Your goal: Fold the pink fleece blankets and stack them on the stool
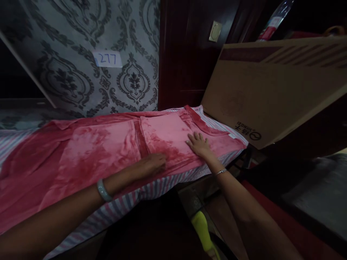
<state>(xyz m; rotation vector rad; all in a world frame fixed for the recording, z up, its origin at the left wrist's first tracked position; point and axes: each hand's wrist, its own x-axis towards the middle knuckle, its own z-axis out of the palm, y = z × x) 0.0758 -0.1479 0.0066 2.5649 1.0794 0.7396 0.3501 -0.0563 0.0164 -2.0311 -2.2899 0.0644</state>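
Along the near side, a striped cloth (159, 187) hangs beneath everything. Toward seven o'clock from the view's centre, the left hand (153, 164) rests with bent fingers on the near part of the pink garment (114, 148); I cannot tell whether they pinch any fabric. The right hand (198, 144), at four o'clock, lies with fingers spread wide, gripping nothing. The garment is directly under both — long axis roughly nine to three o'clock, right end tipped slightly away. Its dark strip (141, 139) between two pale panels sits at eleven o'clock from the left hand, the nearer one. Nothing blocks either hand, though a cardboard box (260, 86) stands close by the garment's three-o'clock end. Farther back — between ten and eleven — numbered paper (107, 59) shows on the patterned wall (135, 21).
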